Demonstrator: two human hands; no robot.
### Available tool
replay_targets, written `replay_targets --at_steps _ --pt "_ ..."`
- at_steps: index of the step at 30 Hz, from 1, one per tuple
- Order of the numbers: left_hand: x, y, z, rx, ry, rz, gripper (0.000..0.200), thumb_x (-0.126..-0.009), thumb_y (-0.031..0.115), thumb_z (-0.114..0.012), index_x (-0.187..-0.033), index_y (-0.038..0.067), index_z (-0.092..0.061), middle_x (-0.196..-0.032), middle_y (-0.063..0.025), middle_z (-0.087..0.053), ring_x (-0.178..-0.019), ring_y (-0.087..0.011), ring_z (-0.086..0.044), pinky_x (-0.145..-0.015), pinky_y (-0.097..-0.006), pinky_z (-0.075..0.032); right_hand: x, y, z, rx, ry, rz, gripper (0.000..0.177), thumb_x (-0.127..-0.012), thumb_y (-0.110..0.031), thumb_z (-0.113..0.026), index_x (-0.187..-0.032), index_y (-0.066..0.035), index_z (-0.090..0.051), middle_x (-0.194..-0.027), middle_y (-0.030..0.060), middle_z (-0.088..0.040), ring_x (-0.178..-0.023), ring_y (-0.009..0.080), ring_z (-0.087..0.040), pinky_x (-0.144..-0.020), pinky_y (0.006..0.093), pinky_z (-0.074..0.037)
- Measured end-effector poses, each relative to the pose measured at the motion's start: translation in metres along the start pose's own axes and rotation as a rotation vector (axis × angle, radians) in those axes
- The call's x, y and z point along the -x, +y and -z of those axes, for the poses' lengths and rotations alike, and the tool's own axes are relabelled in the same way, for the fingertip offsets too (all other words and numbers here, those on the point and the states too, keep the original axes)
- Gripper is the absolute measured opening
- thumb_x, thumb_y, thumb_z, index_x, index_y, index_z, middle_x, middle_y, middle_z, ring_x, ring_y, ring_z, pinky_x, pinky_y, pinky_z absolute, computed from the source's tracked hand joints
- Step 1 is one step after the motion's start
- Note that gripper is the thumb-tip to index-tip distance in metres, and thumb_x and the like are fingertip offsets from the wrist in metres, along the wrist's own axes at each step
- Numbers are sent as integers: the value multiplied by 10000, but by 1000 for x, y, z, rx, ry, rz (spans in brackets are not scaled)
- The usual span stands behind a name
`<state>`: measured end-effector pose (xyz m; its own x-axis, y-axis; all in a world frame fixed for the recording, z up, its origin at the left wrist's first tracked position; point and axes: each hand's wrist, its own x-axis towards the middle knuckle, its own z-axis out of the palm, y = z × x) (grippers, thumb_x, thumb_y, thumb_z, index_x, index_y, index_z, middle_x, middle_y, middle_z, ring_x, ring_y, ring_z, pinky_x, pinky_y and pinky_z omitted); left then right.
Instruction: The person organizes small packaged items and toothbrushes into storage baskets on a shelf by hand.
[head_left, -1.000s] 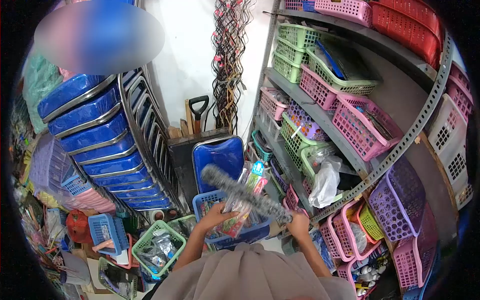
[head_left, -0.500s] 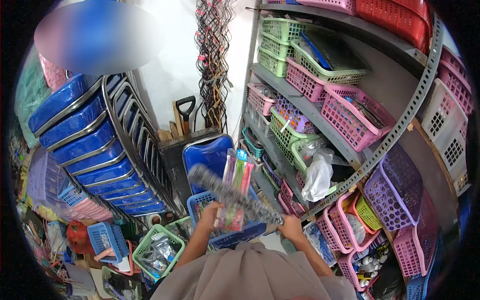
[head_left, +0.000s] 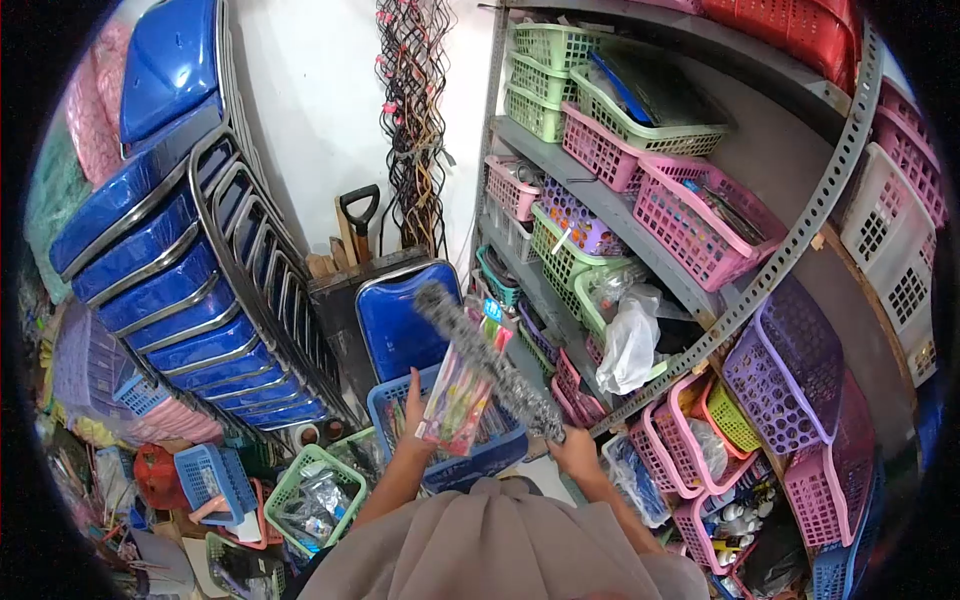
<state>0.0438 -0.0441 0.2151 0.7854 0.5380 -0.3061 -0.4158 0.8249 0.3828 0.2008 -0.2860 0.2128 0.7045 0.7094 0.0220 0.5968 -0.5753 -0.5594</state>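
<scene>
My right hand (head_left: 573, 455) is closed round the lower end of a grey fluffy duster (head_left: 490, 360). The duster slants up to the left and crosses in front of a clear plastic pack (head_left: 455, 415) of long, colourful items, whose exact kind I cannot make out. My left hand (head_left: 411, 428) holds this pack by its left side, with one digit pointing up and the other fingers hidden behind it. Just beyond and below the pack is a blue basket (head_left: 465, 474) with packaged goods in it.
Stacked blue chairs (head_left: 180, 290) rise on the left, and a blue chair pad (head_left: 405, 315) stands ahead. Metal shelving (head_left: 585, 185) with baskets runs along the right. A green basket (head_left: 317, 500) with plastic packets sits at lower left; pink baskets (head_left: 665, 450) are at lower right.
The duster has swung to a steeper slant, its far end higher and further right. The pack now leans more to the right. My left hand has shifted slightly left, and one digit is raised.
</scene>
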Motion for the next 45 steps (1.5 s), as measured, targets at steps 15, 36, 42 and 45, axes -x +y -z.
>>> replay_targets --at_steps 15,36,42,45 --pt "-18 -3 18 -106 187 -217 758 -808 605 -522 -1249 -8 -455 -1062 -181 -612 -907 -306 -620 -830 -415 -489 -33 -13 41 86 -236 126 311 -643 -213 -668 -920 -73 -653 -806 207 -630 -789 378 -609 -705 446 -478" --pt "16 -8 -47 220 2 -102 702 -838 575 -502 -1197 -28 -523 -1122 -185 -603 -939 -293 -624 -838 -393 -504 -68 -1 74 200 -191 439 271 -684 -232 -674 -901 -70 -652 -732 222 -616 -729 403 -602 -655 474 -476" --pt "9 -16 -20 35 59 -404 689 -850 561 -488 -1239 -8 -494 -1200 -185 -560 -1010 -291 -598 -874 -393 -485 -81 -8 66 50 -223 474 264 -666 -208 -652 -887 -65 -660 -728 205 -619 -743 402 -597 -665 467 -478" --pt "16 -11 -24 182 -39 -285 690 -858 543 -476 -1270 -9 -448 -1249 -203 -507 -1077 -339 -539 -931 -441 -430 -91 -12 65 41 -201 463 250 -652 -196 -649 -864 -63 -660 -739 213 -612 -740 401 -596 -658 456 -479"
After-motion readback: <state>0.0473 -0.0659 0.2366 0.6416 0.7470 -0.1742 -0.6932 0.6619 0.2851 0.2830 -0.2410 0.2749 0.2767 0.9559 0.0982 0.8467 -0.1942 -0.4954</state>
